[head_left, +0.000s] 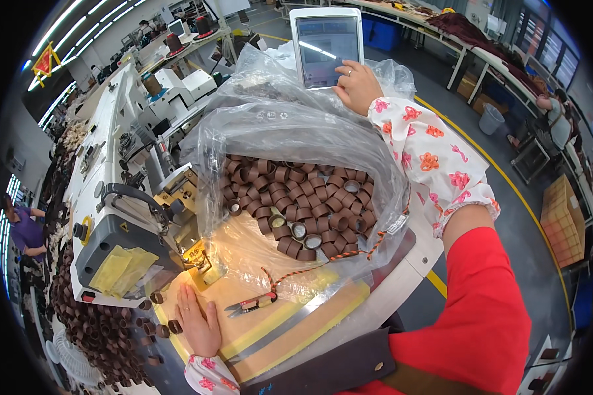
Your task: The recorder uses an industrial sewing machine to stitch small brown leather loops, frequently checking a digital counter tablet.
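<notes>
My left hand (199, 324) lies flat on the lit, yellow-taped work surface (234, 345), fingers stretched out, just below the sewing machine's needle area (201, 257). Several brown fabric rings (175, 326) sit beside its fingers. With fingers extended and nothing held, my right hand (358, 87) reaches to the screen of a white-framed tablet (323, 43). Between my hands, a clear plastic bag (296, 135) lies open around a heap of brown rings (303, 204). Thread snips (253, 305) with a red and black handle rest right of my left hand, tied to an orange-black cord (310, 268).
The white sewing machine (102, 191) stands along the left. More brown rings (105, 336) are piled beyond the table's left edge. At right are a yellow crate (563, 220), a waste bin (491, 120) and a seated person (559, 118). Another person (25, 230) stands far left.
</notes>
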`<state>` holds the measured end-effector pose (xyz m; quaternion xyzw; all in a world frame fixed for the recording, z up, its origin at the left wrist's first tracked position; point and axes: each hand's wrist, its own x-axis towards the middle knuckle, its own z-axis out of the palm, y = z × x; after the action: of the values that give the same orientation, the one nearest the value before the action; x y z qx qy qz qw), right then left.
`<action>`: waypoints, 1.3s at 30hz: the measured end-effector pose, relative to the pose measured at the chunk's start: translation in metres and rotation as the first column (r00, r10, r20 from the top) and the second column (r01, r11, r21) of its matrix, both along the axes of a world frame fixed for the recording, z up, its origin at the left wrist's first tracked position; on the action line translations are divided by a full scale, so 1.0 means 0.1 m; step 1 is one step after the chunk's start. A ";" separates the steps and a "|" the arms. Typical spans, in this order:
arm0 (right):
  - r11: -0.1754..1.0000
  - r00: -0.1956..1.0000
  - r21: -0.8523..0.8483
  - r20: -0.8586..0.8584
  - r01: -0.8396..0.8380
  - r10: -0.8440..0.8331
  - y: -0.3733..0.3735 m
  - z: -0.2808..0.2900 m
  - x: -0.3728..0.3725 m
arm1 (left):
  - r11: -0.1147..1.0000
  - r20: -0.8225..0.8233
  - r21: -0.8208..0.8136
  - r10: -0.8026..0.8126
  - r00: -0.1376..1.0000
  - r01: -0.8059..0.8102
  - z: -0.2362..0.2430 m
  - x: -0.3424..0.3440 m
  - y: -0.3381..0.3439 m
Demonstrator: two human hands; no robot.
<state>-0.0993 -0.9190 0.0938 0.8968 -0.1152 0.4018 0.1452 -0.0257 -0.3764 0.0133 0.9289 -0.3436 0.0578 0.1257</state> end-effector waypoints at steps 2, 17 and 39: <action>1.000 1.000 0.022 0.016 0.006 -0.007 -0.01 -0.01 -0.01 | 1.000 0.000 -0.004 -0.003 1.000 0.003 0.00 0.01 0.00; 0.979 0.981 0.058 0.004 0.194 -0.194 -0.12 -0.03 -0.08 | 1.000 0.010 -0.009 -0.009 1.000 0.009 -0.01 0.01 0.00; 0.982 0.981 0.045 0.058 0.183 -0.186 -0.18 -0.19 -0.13 | 1.000 0.010 0.003 -0.004 1.000 0.004 -0.02 0.02 0.00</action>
<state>-0.1126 -0.9367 0.0752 0.8719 -0.2101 0.4121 0.1606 -0.0236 -0.3759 0.0111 0.9281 -0.3461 0.0619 0.1225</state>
